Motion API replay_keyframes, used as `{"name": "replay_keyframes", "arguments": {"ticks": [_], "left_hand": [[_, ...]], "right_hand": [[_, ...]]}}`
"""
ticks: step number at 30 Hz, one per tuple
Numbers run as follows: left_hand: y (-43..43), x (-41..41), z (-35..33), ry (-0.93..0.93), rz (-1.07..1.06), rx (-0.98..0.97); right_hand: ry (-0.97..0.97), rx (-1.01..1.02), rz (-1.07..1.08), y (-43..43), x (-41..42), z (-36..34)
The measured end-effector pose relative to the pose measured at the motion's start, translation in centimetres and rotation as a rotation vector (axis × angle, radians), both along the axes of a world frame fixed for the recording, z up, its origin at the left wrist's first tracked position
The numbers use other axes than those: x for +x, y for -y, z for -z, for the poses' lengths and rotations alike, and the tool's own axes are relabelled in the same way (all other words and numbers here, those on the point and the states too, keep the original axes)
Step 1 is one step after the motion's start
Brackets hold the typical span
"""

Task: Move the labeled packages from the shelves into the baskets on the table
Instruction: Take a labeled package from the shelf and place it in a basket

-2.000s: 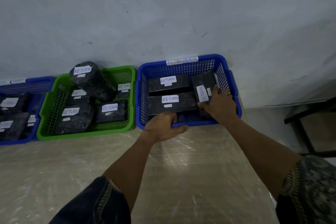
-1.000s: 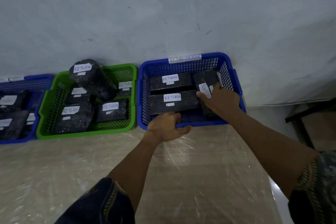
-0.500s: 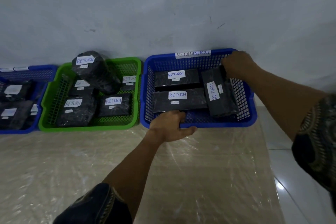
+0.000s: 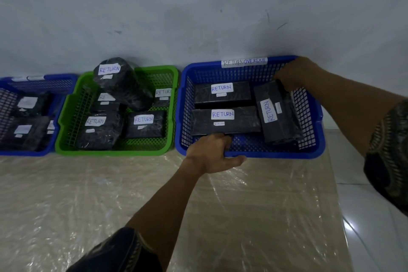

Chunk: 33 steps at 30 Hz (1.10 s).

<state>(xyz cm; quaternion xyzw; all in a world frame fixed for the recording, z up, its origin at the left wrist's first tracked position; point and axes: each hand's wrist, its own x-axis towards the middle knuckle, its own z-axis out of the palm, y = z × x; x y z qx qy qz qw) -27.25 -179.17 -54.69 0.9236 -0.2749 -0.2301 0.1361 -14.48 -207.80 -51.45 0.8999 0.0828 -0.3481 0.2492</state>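
head view: the left grip clasps the near rim of the blue plastic mesh basket, fingers curled inside, thumb outside. the right grip clutches the same basket's far right corner. inside it lie three black wrapped packages, each with a white "return" label. the basket stands on the plastic-covered beige surface against the wall, just beside a green plastic mesh basket holding more such packages.
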Motion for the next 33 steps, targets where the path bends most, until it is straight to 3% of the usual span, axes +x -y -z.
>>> {"name": "replay_keyframes", "arguments": {"ticks": [7,15,33], "left_hand": [[0.0,0.0,0.0,0.007,-0.011,-0.012],[0.0,0.0,-0.1,-0.012,-0.005,-0.001],[0.0,0.0,-0.3,-0.006,0.006,0.024]], "right_hand": [[0.044,0.009,-0.047,-0.4,-0.1,-0.7],[0.116,-0.01,-0.32,0.5,-0.8,-0.5],[-0.016,0.073,-0.074,0.4,-0.6,-3.0]]}}
